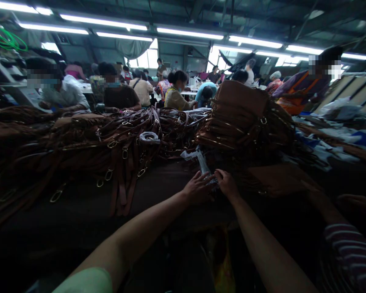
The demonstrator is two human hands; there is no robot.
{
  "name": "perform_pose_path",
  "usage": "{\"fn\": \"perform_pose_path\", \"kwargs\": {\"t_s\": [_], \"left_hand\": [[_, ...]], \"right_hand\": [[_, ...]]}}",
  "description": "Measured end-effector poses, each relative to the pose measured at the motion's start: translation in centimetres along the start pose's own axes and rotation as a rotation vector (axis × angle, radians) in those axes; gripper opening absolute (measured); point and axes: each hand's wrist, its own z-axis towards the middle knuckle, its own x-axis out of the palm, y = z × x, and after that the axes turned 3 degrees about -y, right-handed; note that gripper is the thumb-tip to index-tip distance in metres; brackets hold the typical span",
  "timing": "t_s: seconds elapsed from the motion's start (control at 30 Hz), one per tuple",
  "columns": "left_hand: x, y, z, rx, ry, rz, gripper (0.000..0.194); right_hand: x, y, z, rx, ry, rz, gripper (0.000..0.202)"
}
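Reaching forward from head view: left hand (198,188) and right hand (227,184) meet on crinkled plastic bag (201,160) on dark counter (79,207). Fingers curled onto bag's near end, grip unclear; bag runs away toward leather stack (240,118), hands equally near. Brown straps (122,150) left.

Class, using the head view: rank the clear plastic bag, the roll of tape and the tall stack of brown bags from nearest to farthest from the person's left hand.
From the left hand:
1. Clear plastic bag, just above the fingers.
2. Roll of tape, up-left on the strap pile.
3. Tall stack of brown bags, up-right and farther back; close to the tape in distance.
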Motion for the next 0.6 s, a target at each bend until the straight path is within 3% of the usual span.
{"fn": "perform_pose_path", "kwargs": {"t_s": [0.17, 0.4, 0.5, 0.6], "left_hand": [[-0.5, 2.2, 2.2, -0.081, -0.003, -0.007, 0.055], [0.5, 1.7, 1.3, -0.028, -0.092, -0.065, 0.069], [0.4, 1.6, 1.1, -0.047, -0.088, -0.054, 0.067], [-0.6, 1.2, 0.7, -0.080, -0.112, -0.027, 0.066]], "right_hand": [[0.1, 0.3, 0.8, 0.072, 0.062, 0.167, 0.051], [-0.7, 0.0, 0.7, 0.032, 0.196, 0.272, 0.065], [-1.8, 0.1, 0.6, 0.010, 0.152, 0.310, 0.066], [-3.6, 0.7, -0.7, -0.061, 0.027, 0.307, 0.063]]}}
